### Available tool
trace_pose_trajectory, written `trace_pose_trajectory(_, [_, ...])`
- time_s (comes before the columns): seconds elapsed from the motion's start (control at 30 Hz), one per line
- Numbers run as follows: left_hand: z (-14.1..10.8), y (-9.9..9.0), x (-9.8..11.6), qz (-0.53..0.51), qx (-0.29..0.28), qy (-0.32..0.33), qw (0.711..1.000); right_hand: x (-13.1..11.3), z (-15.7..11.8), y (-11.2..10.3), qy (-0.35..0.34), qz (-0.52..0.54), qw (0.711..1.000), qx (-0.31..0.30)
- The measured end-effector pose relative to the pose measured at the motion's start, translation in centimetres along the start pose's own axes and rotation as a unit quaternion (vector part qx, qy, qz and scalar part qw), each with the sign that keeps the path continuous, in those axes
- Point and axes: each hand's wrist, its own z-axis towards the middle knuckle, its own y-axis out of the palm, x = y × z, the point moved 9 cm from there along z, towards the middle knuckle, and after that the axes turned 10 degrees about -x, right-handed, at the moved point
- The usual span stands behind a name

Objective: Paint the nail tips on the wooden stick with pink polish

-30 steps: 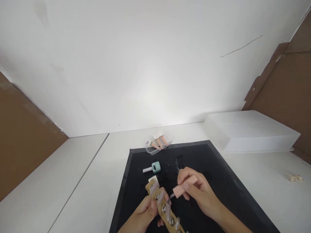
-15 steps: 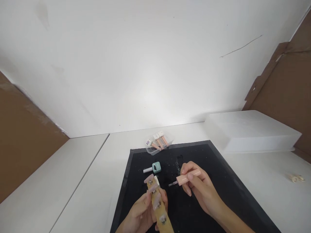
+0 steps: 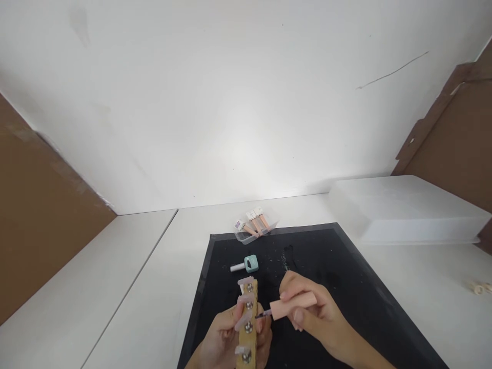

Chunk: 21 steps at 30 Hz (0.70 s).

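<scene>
My left hand (image 3: 223, 333) is closed around a tan bar-shaped nail tip stand (image 3: 249, 338). Several pale pink nail tips (image 3: 243, 321) stick out to its left, each on a round metal mount. Something white shows in part behind the bar's far end; I cannot make out what it is. Between thumb and fingers, my right hand (image 3: 311, 310) grips a nail polish brush (image 3: 282, 307) by its peach handle. The dark bristle end points left, close to the bar's right edge; whether it touches is unclear. Beyond the bar lies a teal bottle with a white cap (image 3: 250, 264).
A black mat (image 3: 307, 246) covers the middle of the white table (image 3: 146, 302). At its back edge a small clear tray (image 3: 243, 238) holds peach-handled bottles. A translucent white bin (image 3: 418, 225) stands at right, with small beige pieces (image 3: 478, 288) in front. Brown cardboard flanks both sides.
The brush has moved left and down, up to the bar. My left hand has turned the bar more upright, and its tips now point left. The view has shifted slightly.
</scene>
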Motion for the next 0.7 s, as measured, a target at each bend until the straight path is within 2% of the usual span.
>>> trace_pose_trajectory(0.17, [-0.2,-0.7,0.1,0.023,0.020,0.019,0.999,-1.1,0.2,0.9,-0.018,-0.046,0.999,-0.008])
trace_pose_trajectory(0.3, [-0.6,-1.9,-0.1,0.031,0.068,0.023,0.997,-1.3,0.3,1.4,-0.023,-0.044,0.999,-0.022])
trace_pose_trajectory(0.43, [-0.8,-2.2,0.0,0.044,0.106,0.012,0.993,-1.6,0.4,1.7,-0.033,-0.056,0.997,-0.034])
trace_pose_trajectory(0.7, [-0.7,-2.1,0.0,0.050,0.090,0.019,0.995,-0.7,0.2,0.9,-0.015,-0.070,0.997,-0.022])
